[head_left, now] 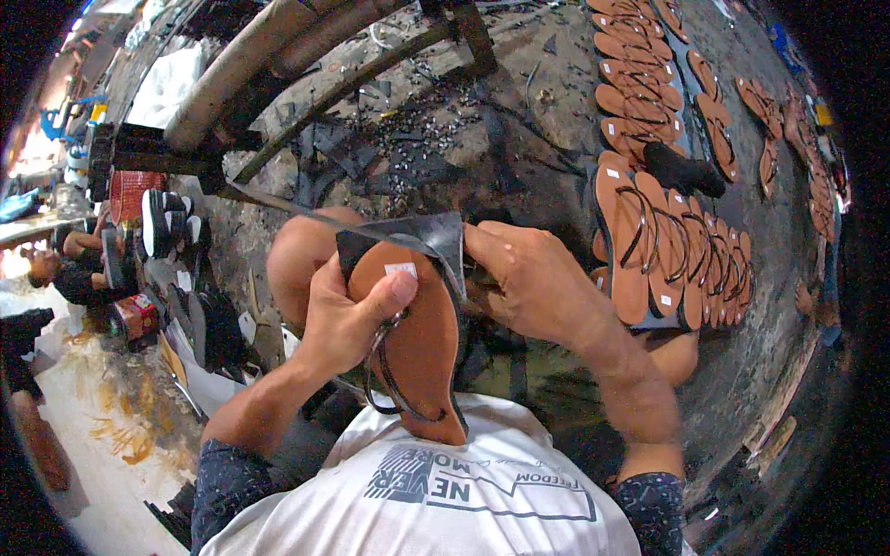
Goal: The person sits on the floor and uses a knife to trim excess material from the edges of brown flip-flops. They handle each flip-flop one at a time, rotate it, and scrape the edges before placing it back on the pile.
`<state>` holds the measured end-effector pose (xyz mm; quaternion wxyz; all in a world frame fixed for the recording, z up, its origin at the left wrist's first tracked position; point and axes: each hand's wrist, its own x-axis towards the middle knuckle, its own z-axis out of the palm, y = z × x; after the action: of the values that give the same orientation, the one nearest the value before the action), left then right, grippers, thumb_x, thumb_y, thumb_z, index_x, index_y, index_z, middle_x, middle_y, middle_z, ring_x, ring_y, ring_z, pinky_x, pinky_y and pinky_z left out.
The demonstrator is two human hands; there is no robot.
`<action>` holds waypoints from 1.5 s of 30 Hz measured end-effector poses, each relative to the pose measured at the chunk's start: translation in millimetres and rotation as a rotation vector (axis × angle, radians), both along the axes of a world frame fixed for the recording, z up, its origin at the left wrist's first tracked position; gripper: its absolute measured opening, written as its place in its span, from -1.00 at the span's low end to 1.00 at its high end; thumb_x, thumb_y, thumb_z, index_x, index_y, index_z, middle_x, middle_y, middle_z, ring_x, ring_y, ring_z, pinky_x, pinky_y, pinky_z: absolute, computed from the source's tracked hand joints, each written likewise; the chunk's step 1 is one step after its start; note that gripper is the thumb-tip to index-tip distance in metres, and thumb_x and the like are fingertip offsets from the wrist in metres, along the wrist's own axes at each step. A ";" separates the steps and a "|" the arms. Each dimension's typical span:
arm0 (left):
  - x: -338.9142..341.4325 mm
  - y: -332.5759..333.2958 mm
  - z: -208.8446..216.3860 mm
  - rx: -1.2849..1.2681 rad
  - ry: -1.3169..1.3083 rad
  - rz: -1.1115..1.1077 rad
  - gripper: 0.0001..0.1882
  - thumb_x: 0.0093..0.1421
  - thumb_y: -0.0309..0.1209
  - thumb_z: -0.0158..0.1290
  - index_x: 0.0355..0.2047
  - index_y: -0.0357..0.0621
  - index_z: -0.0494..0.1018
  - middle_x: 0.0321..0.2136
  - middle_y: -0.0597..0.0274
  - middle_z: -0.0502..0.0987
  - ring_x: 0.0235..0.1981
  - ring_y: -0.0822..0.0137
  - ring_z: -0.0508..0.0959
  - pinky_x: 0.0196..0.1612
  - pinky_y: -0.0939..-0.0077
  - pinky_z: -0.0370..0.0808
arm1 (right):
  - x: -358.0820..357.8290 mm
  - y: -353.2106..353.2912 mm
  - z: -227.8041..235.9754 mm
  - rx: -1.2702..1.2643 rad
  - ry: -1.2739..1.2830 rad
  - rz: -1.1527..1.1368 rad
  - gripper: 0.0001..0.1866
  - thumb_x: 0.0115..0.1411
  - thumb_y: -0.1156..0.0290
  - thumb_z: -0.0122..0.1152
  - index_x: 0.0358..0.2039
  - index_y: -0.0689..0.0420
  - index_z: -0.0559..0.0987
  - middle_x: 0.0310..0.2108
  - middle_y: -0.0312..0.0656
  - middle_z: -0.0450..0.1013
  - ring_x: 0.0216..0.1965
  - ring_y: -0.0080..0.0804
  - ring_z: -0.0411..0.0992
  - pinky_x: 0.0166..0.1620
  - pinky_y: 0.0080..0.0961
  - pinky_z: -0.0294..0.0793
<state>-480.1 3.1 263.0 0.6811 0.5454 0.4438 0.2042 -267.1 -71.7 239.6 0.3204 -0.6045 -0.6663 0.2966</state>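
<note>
A flip-flop sandal [422,352] with a brown footbed, dark straps and a small white label at the heel is held in front of my chest. Its heel points away from me, and its toe rests near my shirt. My left hand [348,320] grips the heel side, thumb pressed on the footbed beside the label. Black sole sheet [445,246] sticks out around the heel. At its right edge my right hand [533,278] is closed on the sheet, fingertips partly hidden. A thin metal strip [297,208] runs from the wooden frame to the sheet at the heel.
A wooden frame [278,65] stands ahead on the left. Rows of finished brown sandals [640,83] lie on the floor at right. Black scraps [338,153] and small bits litter the ground ahead. Dark footwear [162,222] and another person [79,269] are at left.
</note>
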 end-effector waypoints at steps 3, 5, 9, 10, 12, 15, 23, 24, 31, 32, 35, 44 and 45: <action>-0.3 4.8 2.6 -0.014 0.011 -0.036 -0.58 0.21 -0.24 0.29 -0.05 -0.21 0.44 -0.20 0.32 0.58 -0.20 0.52 0.56 -0.14 0.57 0.54 | 20.2 13.3 7.7 0.003 -0.082 0.184 -0.73 0.21 0.27 0.20 -0.16 0.14 0.48 -0.37 0.00 0.51 -0.31 0.07 0.54 -0.26 -0.05 0.56; 0.5 5.7 3.7 -0.042 -0.001 -0.044 -0.59 0.21 -0.25 0.29 -0.06 -0.21 0.44 -0.21 0.33 0.58 -0.22 0.52 0.55 -0.15 0.57 0.54 | 21.0 18.8 4.0 0.024 -0.028 0.241 -0.71 0.13 0.32 0.26 -0.18 0.18 0.49 -0.37 0.01 0.53 -0.28 0.10 0.54 -0.21 -0.05 0.56; -1.9 0.5 5.5 -0.013 0.000 -0.045 -0.63 0.21 -0.29 0.28 -0.09 -0.22 0.45 -0.24 0.34 0.58 -0.26 0.54 0.54 -0.17 0.56 0.54 | 20.0 30.7 2.1 0.018 -0.070 0.320 -0.62 -0.01 0.46 0.34 -0.14 0.19 0.51 -0.29 0.00 0.53 -0.25 0.09 0.52 -0.20 -0.12 0.54; -2.0 -0.3 3.4 0.021 0.004 -0.052 -0.63 0.21 -0.29 0.28 -0.09 -0.22 0.45 -0.25 0.34 0.58 -0.26 0.53 0.54 -0.17 0.55 0.54 | 21.0 33.4 3.3 -0.025 -0.120 0.342 -0.58 -0.05 0.50 0.35 -0.11 0.18 0.52 -0.25 0.00 0.53 -0.23 0.08 0.51 -0.20 -0.15 0.52; -1.5 0.1 4.6 0.071 0.048 -0.107 -0.62 0.23 -0.30 0.26 -0.06 -0.23 0.44 -0.24 0.34 0.57 -0.25 0.53 0.54 -0.16 0.54 0.54 | 23.8 42.4 20.5 -0.162 -0.028 0.436 -0.57 -0.04 0.50 0.35 -0.09 0.18 0.52 -0.25 0.00 0.53 -0.25 0.09 0.51 -0.22 -0.17 0.53; 0.6 0.8 7.9 0.060 0.117 -0.192 -0.57 0.25 -0.29 0.23 0.02 -0.24 0.39 -0.21 0.30 0.56 -0.23 0.52 0.54 -0.14 0.54 0.55 | 37.6 52.9 22.2 -0.216 0.038 0.540 -0.53 -0.05 0.51 0.35 -0.06 0.18 0.50 -0.27 0.03 0.53 -0.27 0.12 0.50 -0.25 -0.20 0.52; 7.3 5.4 -14.1 -0.251 -0.637 -0.132 -0.35 0.20 -0.05 0.24 0.14 -0.16 0.30 0.06 0.22 0.45 0.03 0.35 0.48 0.04 0.41 0.48 | 77.1 -64.4 -63.2 -0.017 0.233 -0.480 -0.74 0.20 0.49 0.22 -0.09 0.18 0.47 -0.39 -0.13 0.49 -0.42 -0.46 0.43 -0.32 -0.38 0.47; 32.6 -7.6 8.9 -0.304 -0.701 -0.079 -0.36 0.18 -0.04 0.25 0.14 -0.11 0.32 0.09 0.24 0.44 0.06 0.31 0.47 0.09 0.33 0.46 | 69.0 -78.9 -61.6 -0.017 0.319 -0.648 -0.77 0.24 0.46 0.20 -0.11 0.20 0.48 -0.40 -0.13 0.47 -0.43 -0.49 0.41 -0.33 -0.38 0.47; 96.3 -35.0 -60.8 -0.292 -0.441 0.434 -0.56 0.30 -0.09 0.09 0.12 0.06 0.41 0.01 0.32 0.52 0.06 0.21 0.51 0.13 0.16 0.47 | -2.0 -63.7 -35.5 0.278 0.178 -0.669 -0.73 0.07 0.54 0.29 -0.18 0.29 0.55 -0.24 0.09 0.55 -0.25 0.05 0.56 -0.20 -0.17 0.54; 95.5 -32.8 -69.6 -0.335 -0.482 0.433 -0.56 0.31 -0.09 0.06 0.12 0.04 0.42 0.04 0.28 0.52 0.10 0.15 0.49 0.19 0.07 0.41 | -8.8 -68.0 -46.5 0.283 0.154 -0.704 -0.71 0.10 0.55 0.27 -0.13 0.27 0.53 -0.20 0.07 0.54 -0.22 0.04 0.55 -0.19 -0.18 0.55; 92.4 -30.7 -66.0 -0.423 -0.592 0.345 -0.56 0.31 -0.05 0.09 0.11 0.07 0.43 -0.02 0.39 0.54 0.03 0.27 0.53 0.08 0.21 0.53 | -26.1 -108.5 -82.5 0.171 0.093 -0.743 -0.66 0.14 0.56 0.23 -0.04 0.19 0.48 -0.13 0.02 0.52 -0.17 0.03 0.53 -0.19 -0.20 0.55; 51.1 -59.5 -88.3 -0.406 -0.475 0.339 -0.51 0.25 -0.01 0.12 0.09 0.02 0.43 -0.04 0.24 0.57 -0.02 0.15 0.57 0.13 0.06 0.49 | -7.7 -98.8 -46.0 -0.054 0.005 -0.589 -0.56 0.09 0.36 0.29 0.01 0.00 0.46 -0.38 -0.04 0.46 -0.36 0.10 0.53 -0.32 -0.06 0.56; 47.4 -59.5 -90.5 -0.406 -0.463 0.314 -0.49 0.24 -0.02 0.13 0.10 0.02 0.42 -0.03 0.23 0.57 -0.01 0.14 0.57 0.14 0.07 0.48 | -4.4 -95.8 -45.3 -0.076 -0.016 -0.551 -0.56 0.07 0.38 0.29 0.00 0.01 0.47 -0.38 -0.04 0.46 -0.35 0.10 0.53 -0.32 -0.06 0.56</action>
<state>-432.7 -56.4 172.5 0.8188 0.2629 0.3875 0.3321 -271.5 -167.5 194.3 0.3607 -0.7770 -0.4675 0.2183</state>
